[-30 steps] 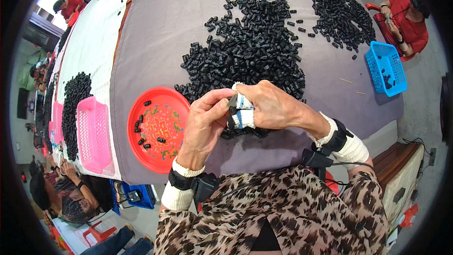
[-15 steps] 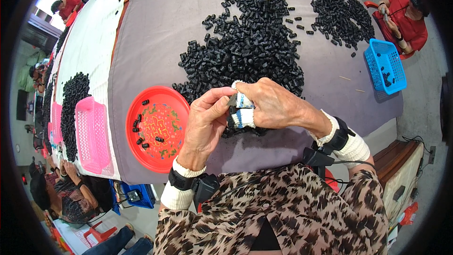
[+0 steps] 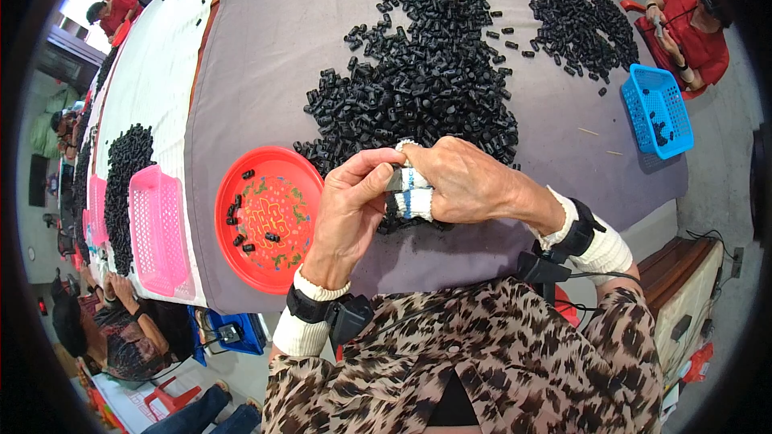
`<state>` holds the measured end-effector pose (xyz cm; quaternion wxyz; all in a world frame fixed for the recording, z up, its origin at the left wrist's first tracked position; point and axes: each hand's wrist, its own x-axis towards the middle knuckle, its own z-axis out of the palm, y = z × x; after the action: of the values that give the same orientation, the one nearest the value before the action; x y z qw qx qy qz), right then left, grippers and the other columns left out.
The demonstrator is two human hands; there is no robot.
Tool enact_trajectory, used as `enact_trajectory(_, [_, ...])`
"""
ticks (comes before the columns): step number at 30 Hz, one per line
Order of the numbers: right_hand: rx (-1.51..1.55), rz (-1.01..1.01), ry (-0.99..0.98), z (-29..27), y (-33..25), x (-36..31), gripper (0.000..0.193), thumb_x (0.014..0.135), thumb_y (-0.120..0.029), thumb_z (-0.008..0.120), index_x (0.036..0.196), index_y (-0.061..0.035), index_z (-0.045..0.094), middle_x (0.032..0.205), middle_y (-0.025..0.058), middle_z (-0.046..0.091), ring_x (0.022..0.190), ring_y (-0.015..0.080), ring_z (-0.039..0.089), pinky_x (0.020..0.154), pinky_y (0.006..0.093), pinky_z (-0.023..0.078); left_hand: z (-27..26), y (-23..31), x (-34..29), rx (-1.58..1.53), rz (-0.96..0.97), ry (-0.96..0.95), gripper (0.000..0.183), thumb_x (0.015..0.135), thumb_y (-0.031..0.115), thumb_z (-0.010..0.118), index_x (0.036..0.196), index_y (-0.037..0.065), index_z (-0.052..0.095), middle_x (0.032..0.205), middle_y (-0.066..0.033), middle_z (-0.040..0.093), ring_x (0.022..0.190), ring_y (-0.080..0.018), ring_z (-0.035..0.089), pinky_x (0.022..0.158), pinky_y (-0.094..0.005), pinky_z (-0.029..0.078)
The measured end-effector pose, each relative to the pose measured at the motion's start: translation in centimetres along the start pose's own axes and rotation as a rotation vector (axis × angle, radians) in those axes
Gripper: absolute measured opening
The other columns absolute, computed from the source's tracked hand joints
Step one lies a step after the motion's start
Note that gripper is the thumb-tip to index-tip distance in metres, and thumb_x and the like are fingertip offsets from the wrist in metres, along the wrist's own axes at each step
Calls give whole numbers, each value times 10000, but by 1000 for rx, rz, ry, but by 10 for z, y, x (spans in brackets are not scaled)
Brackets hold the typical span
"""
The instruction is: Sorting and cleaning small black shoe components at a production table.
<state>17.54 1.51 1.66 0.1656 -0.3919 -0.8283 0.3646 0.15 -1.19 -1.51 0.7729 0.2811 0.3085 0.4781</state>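
My left hand [image 3: 351, 201] and my right hand [image 3: 466, 181] meet over the near edge of a large pile of small black cylindrical plastic parts [image 3: 410, 96]. Thumb and finger of the left are pinched together beside the right fingertips. White finger covers [image 3: 416, 202] with blue stripes wrap fingers of my right hand, which is curled closed. Something small and greyish shows between the hands, mostly hidden by the fingers; its kind cannot be made out. To the left of my left hand lies a round red tray [image 3: 227, 251] with several black parts on it.
A pink basket [image 3: 161, 229] stands left of the tray, beside another black heap [image 3: 125, 185]. At the right edge sits a blue basket [image 3: 630, 100] with a few parts; two thin sticks [image 3: 589, 131] lie near it. A co-worker in red [image 3: 691, 36] sits beyond.
My hands stay at the same place, with only a slight shift of the fingers. The greyish thing between them shows less of its dark flat side now.
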Motion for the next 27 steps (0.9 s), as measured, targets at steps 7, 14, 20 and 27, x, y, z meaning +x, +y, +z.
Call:
enact_trajectory(7, [164, -33, 115, -3, 2, 0, 314, 683, -203, 705, 812, 6, 509, 653, 145, 588, 590, 314, 603, 526, 350, 444, 2, 2, 1, -144, 40, -79, 217, 860, 129, 587, 1034, -1, 588, 955, -63, 615, 839, -133, 592, 758, -282, 499])
enact_trajectory(14, [148, -22, 95, -6, 0, 3, 362, 677, -257, 731, 815, -1, 514, 673, 129, 593, 585, 293, 599, 530, 342, 446, -1, 1, 0, -152, 49, -92, 230, 864, 135, 580, 1048, -3, 578, 965, -77, 616, 849, -147, 595, 770, -294, 501])
enact_trajectory(20, [129, -7, 83, -5, 0, 2, 392, 675, -284, 739, 785, -1, 491, 643, 130, 572, 564, 296, 587, 509, 350, 431, 0, 0, 0, -120, 54, -73, 219, 868, 130, 573, 1041, -5, 579, 980, -79, 613, 880, -150, 590, 799, -292, 489])
enact_trajectory(27, [134, -31, 109, -4, 1, 3, 399, 685, -300, 729, 762, 2, 480, 622, 142, 554, 557, 320, 572, 500, 364, 421, 3, 3, -2, -61, 76, -39, 208, 867, 124, 575, 1031, -5, 585, 971, -68, 610, 874, -137, 585, 796, -278, 484])
